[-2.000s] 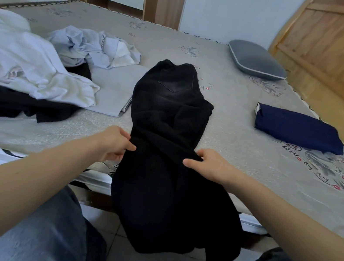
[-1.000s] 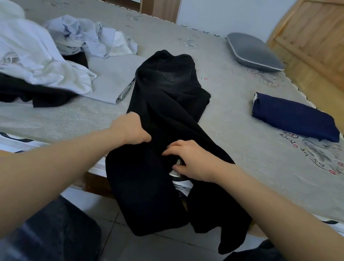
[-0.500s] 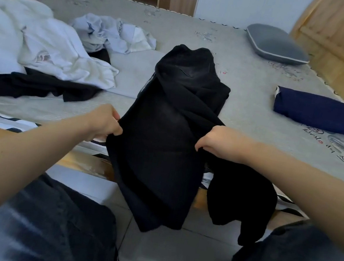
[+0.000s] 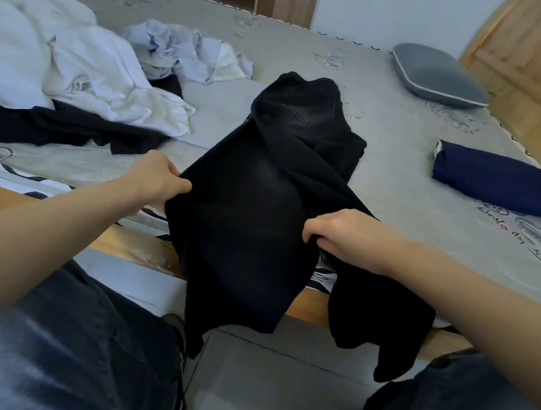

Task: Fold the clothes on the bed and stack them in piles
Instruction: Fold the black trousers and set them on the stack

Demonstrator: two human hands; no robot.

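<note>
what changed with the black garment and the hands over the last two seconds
Both hands re-gripped the black garment: the left hand now holds its left edge, the right hand a bunched fold, and they have lifted and spread the near part, which earlier lay draped over the bed edge. Its far end stays on the bed. The folded navy piece, white clothes and pillow have not moved.

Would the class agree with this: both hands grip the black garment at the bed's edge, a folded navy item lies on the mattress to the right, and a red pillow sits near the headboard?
Not quite. The head view shows the pillow is grey, not red. The rest stands: the left hand and right hand both grip the black garment at the bed's edge, and the folded navy item lies on the mattress to the right.
</note>
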